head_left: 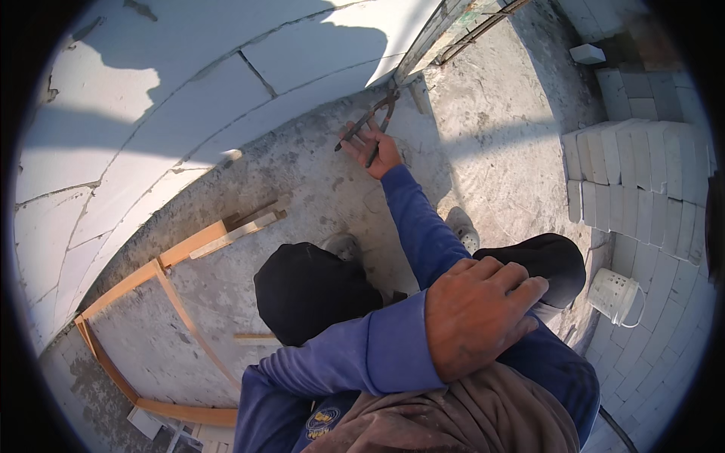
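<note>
My right arm reaches forward, and my right hand [375, 151] holds a pair of dark long-handled pincers [368, 121]. The handles lie across my fingers. The jaws point away from me, close to the foot of the white block wall [226, 83] beside an upright frame [423, 49]. Whether the jaws grip anything is too small to tell. Across my body, my left hand [479, 317] lies over my right arm with its back up, fingers loosely bent and slightly apart. No object shows in it.
A wooden frame [181, 302] lies on the rough concrete floor [325, 189] at my left. To the right stand stacked pale blocks [634, 166] and a white perforated bucket [613, 294] with a handle. One loose white block [587, 53] sits at the far right.
</note>
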A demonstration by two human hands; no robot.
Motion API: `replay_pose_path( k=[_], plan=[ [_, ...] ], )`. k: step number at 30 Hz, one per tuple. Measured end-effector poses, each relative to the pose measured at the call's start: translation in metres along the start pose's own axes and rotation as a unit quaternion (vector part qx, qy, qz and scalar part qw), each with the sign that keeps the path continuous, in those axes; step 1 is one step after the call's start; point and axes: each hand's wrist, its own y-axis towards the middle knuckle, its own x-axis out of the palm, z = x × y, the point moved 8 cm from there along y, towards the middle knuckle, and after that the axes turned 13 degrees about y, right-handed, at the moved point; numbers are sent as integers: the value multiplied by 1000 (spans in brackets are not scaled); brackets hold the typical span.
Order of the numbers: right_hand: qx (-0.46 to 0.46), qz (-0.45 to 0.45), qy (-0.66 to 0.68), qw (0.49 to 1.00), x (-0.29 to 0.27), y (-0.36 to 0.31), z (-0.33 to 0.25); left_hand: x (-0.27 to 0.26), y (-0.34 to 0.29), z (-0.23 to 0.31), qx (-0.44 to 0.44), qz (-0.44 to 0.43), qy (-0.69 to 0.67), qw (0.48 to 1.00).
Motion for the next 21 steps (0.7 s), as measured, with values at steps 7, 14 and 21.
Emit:
replay_pose_path(
  k=[7,14,21],
  plan=[
    [17,-75,30,997,2,4,-5,-4,-1,-11,-14,2,4,1000],
    [-14,-9,14,1000,-22,13,-7,5,10,-16,-25,9,24,999],
    [-183,291,-545,764,-67,-1,-69,24,21,-29,-62,-41,75,994]
  ],
)
